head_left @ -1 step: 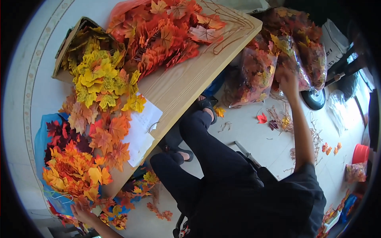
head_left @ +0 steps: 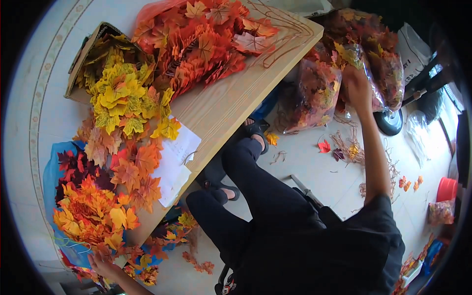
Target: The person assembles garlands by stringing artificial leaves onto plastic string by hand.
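My right hand (head_left: 358,84) reaches out over a clear plastic bag (head_left: 366,66) of artificial maple leaves and touches it. Its fingers blend into the bag, so I cannot make out whether they grip. A second leaf-filled bag (head_left: 318,93) stands just left of it, and another leaf-filled bag (head_left: 392,81) just right. My left hand (head_left: 102,265) rests at the near left end of the table, fingers stretched out beside a bunch of orange-yellow artificial leaves (head_left: 93,211). Under that bunch lies a blue plastic bag (head_left: 51,169).
On the wooden table (head_left: 221,105) are red-orange leaves (head_left: 206,49), yellow leaves (head_left: 118,96) spilling from a cardboard box (head_left: 78,73), and white paper (head_left: 179,145). A black wheel (head_left: 388,123) stands by the bags. Brown stems (head_left: 354,152) and loose leaves litter the floor. A red container (head_left: 446,190) is far right.
My right hand has shifted slightly farther up along the bag. My left hand stays in the same place.
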A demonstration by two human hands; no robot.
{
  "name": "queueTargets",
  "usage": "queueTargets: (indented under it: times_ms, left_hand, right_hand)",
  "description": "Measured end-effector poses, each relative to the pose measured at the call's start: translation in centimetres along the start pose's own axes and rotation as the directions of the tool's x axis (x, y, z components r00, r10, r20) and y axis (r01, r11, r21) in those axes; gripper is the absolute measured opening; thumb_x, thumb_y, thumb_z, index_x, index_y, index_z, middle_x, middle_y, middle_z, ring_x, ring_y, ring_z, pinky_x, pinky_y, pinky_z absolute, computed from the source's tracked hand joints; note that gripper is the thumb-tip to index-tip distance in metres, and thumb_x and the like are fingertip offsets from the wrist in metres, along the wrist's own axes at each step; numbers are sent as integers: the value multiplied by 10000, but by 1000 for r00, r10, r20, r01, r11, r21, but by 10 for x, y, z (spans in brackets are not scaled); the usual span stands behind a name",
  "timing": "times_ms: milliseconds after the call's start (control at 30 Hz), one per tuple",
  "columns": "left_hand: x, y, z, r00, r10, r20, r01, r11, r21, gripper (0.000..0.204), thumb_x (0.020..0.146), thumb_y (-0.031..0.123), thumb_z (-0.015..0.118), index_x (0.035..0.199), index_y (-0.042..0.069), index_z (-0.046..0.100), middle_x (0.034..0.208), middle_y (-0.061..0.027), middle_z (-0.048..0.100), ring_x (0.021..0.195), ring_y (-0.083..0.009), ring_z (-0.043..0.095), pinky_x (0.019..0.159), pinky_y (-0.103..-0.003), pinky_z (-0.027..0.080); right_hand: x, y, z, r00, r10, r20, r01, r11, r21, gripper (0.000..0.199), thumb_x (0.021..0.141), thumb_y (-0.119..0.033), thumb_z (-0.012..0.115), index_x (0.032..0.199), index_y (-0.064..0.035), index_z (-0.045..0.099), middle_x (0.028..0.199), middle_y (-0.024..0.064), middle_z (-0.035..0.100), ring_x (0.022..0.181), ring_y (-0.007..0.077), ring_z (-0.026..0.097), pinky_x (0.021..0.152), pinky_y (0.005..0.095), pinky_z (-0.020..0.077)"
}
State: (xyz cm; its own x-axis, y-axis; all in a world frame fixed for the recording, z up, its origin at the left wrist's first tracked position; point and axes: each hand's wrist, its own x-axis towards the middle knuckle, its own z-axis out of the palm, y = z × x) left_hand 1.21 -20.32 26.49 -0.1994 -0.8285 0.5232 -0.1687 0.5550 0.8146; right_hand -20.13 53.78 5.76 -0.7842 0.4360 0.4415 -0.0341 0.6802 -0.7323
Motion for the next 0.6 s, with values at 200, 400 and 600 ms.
queueTargets:
  times_ms: [200, 400, 600]
  left_hand:
    - [-41, 15, 2, 979, 114, 167, -82, 978, -190, 361, 900, 157, 444, 1231, 17, 415, 1175, -133, 505, 1004, -222, 559, 746, -276, 476]
    - [-82, 22, -11, 945, 98, 313, -40, 982, -186, 262, 904, 137, 436, 1144, 37, 468, 1172, -82, 518, 934, -165, 559, 731, -262, 461]
    - [-117, 28, -5, 907, 117, 405, -25, 974, -226, 195, 897, 109, 444, 1071, 34, 490, 1088, -72, 551, 860, -112, 553, 674, -216, 439]
  right_hand:
    - [85, -102, 31, 697, -694, 179, 710, 633, -310, 562, 705, -96, 612, 1238, -155, 446, 1232, 83, 475, 1134, 278, 433, 922, 384, 379]
    - [127, -103, 36, 951, -300, -72, 240, 867, -436, 184, 860, -268, 476, 943, -139, 578, 781, 128, 623, 767, 354, 586, 637, 429, 465]
    - [136, -119, 2, 940, -286, -184, 216, 920, -328, 218, 844, -299, 473, 958, -146, 580, 853, 150, 619, 805, 371, 575, 671, 445, 460]
